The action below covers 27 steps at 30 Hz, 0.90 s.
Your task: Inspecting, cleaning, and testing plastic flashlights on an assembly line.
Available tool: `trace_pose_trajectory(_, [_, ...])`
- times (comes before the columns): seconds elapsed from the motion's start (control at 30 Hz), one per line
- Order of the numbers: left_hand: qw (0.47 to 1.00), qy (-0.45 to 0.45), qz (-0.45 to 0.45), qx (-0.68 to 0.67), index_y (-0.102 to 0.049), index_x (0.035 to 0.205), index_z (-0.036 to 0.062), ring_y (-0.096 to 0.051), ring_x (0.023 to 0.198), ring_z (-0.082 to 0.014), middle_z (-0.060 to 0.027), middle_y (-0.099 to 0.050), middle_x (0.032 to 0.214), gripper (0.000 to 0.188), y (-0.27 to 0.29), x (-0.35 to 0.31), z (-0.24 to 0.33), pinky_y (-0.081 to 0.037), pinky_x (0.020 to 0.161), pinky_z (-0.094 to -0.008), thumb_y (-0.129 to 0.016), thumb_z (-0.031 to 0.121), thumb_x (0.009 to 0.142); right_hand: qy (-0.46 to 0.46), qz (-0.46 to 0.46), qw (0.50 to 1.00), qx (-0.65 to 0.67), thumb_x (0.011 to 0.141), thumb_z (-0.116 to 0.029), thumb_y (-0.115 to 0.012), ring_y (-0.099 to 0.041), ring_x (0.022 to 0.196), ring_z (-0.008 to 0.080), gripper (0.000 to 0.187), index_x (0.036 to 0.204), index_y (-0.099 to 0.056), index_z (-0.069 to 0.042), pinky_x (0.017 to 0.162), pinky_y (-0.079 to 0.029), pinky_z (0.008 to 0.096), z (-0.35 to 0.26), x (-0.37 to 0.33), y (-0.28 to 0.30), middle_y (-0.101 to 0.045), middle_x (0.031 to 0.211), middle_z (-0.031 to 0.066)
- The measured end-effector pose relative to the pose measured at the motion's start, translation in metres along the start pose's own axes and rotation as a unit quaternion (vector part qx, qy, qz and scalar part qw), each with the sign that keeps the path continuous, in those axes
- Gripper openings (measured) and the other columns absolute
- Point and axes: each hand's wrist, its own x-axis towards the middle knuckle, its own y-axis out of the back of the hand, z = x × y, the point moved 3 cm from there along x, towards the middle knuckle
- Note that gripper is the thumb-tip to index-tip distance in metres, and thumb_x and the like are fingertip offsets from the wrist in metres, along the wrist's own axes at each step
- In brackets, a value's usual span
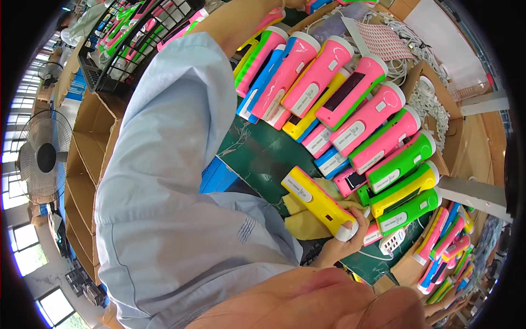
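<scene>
Your right hand (352, 241) has its fingers clamped on the white end of the yellow torch (312, 198), its long axis slanting up-left from them over the cloth (304, 229), while your left hand (296, 4), farther off, is too cropped to tell.

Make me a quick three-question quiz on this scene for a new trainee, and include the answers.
1. What is the main visible colour of the flashlight in the right hand? A: blue. B: yellow. C: green.
2. True or false: the fan is at the picture's right edge.
3. What soft item shows behind the held flashlight?
Key: 1: B. 2: False; the fan is at the left. 3: A yellow cloth.
</scene>
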Motion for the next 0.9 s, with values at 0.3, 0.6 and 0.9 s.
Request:
trace_pose_trajectory(0.3, [0.605, 0.046, -0.019, -0.794, -0.059, 0.103, -0.0013, -0.053, 0.061, -0.0091, -0.0025, -0.060, 0.075, 0.022, 0.125, -0.152, 0.103, -0.045, 0.055, -0.0222, -0.060, 0.010, 0.084, 0.073, 0.089, 0.976, -0.182, 0.075, -0.015, -0.068, -0.045, 0.071, 0.0187, 0.047, 0.117, -0.054, -0.001, 0.060, -0.037, 0.0285, -0.015, -0.010, 0.019, -0.047, 0.086, 0.0079])
trace_pose_trajectory(0.6, [0.525, -0.079, -0.332, -0.779, -0.062, 0.090, -0.0014, -0.049, 0.056, -0.0063, -0.0034, -0.060, 0.074, 0.018, 0.128, -0.302, 0.315, -0.039, 0.051, -0.0192, -0.060, 0.015, 0.081, 0.091, -0.119, 0.976, 0.158, 0.071, 0.003, -0.066, -0.059, 0.074, 0.0140, 0.023, 0.094, -0.065, 0.003, 0.062, -0.046, 0.0215, -0.054, -0.019, 0.031, -0.061, 0.085, 0.0106])
trace_pose_trajectory(0.9, [0.620, -0.065, -0.214, -0.752, -0.062, 0.090, 0.0000, -0.055, 0.072, -0.0094, -0.0023, -0.061, 0.080, 0.017, 0.112, -0.310, 0.328, -0.045, 0.068, -0.0231, -0.061, 0.015, 0.082, 0.021, -0.061, 0.977, 0.205, 0.073, 0.008, -0.065, -0.059, 0.063, 0.0124, 0.015, 0.087, -0.063, 0.004, 0.058, -0.046, 0.0204, -0.043, -0.047, 0.049, -0.061, 0.081, 0.0099])
